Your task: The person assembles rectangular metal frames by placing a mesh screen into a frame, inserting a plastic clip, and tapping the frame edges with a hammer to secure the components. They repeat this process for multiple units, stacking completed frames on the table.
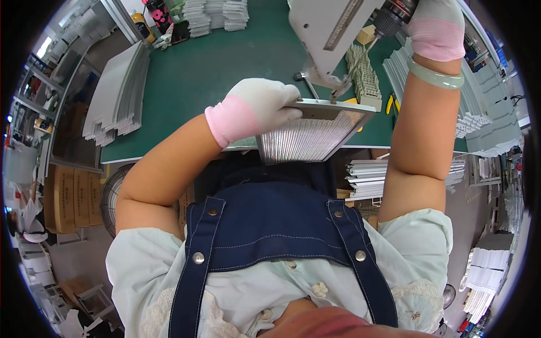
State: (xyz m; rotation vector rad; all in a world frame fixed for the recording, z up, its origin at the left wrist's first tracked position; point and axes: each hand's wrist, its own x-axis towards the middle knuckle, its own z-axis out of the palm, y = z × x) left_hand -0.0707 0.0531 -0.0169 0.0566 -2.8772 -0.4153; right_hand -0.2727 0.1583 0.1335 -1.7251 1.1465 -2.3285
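My left hand (262, 107), in a white glove with a pink cuff, pinches the edge of a framed metal mesh panel (307, 141). The panel is tilted over the table's front edge, its silvery mesh facing me. Its upper rim lies right by the metal tip (338, 89) of a white machine head (332, 34). At the upper right, my gloved right hand (437, 25) is closed on a power drill (394, 17) with a black chuck and a thin bit pointing down to the left. The drill's handle and some fingers are cut off by the picture's edge.
The green table (214, 62) bears a stack of white strips (121, 93) at left, more stacks (214, 14) at the back, a row of small beige parts (363, 76), yellow-handled pliers (393, 104) and a hammer-like tool (307, 81). Cardboard boxes (73, 197) stand lower left.
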